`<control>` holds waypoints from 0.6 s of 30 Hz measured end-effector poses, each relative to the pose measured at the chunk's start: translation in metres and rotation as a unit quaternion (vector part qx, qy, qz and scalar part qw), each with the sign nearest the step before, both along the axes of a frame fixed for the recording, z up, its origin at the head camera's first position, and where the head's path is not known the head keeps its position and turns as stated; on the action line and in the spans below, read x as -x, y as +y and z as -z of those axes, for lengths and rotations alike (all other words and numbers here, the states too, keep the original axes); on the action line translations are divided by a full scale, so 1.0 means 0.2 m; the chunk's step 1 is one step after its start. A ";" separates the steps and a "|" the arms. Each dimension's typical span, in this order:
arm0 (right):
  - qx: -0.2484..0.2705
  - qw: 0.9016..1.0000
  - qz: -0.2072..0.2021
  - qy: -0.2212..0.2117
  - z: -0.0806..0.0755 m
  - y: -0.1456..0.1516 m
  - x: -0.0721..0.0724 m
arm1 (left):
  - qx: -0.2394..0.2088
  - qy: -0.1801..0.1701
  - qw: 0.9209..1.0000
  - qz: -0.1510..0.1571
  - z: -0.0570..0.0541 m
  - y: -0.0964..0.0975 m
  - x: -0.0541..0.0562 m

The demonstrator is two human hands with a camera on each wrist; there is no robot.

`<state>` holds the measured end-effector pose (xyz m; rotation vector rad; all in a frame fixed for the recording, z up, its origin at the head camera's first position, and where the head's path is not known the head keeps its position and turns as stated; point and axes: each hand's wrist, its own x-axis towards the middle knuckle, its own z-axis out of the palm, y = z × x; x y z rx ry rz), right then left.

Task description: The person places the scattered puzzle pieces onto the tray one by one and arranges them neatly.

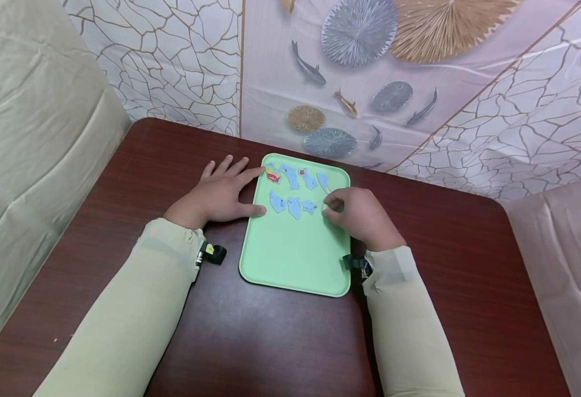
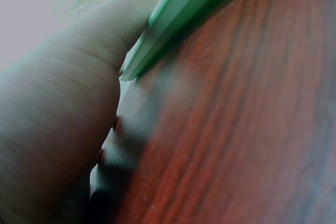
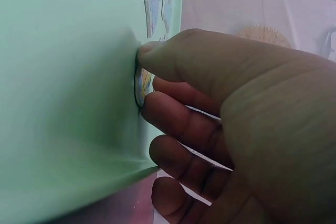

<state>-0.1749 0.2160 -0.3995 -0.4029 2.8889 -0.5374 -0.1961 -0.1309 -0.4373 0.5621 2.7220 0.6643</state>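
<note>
A pale green tray point(image 1: 295, 253) lies on the table. Several flat, irregular light-blue picture pieces point(image 1: 294, 208) are laid out in two rows across its far half. One piece point(image 1: 272, 175) at the far left carries red and yellow. My left hand point(image 1: 218, 196) rests beside the tray, fingers spread, with thumb and one fingertip at its left rim. Over the tray's right side, my right hand point(image 1: 357, 215) pinches a small picture piece point(image 3: 144, 80) between thumb and fingers, low against the tray surface. Part of that piece is hidden by the fingers; some yellow shows on it.
The dark red-brown table point(image 1: 449, 275) extends on all sides of the tray. Behind it hangs a patterned cloth point(image 1: 340, 94), and plain cloth point(image 1: 37, 165) covers the left side. Dark wrist straps point(image 1: 213, 252) sit at both sleeve cuffs.
</note>
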 end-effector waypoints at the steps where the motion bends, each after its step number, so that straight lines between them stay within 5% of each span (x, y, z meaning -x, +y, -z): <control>1: 0.000 1.000 -0.001 0.000 0.00 0.00 0.00 | 0.000 -0.001 1.000 0.001 0.00 0.00 0.00; 18: 0.005 0.999 -0.007 0.033 0.00 -0.01 0.01 | -0.001 -0.002 1.000 0.001 -0.01 -0.02 0.00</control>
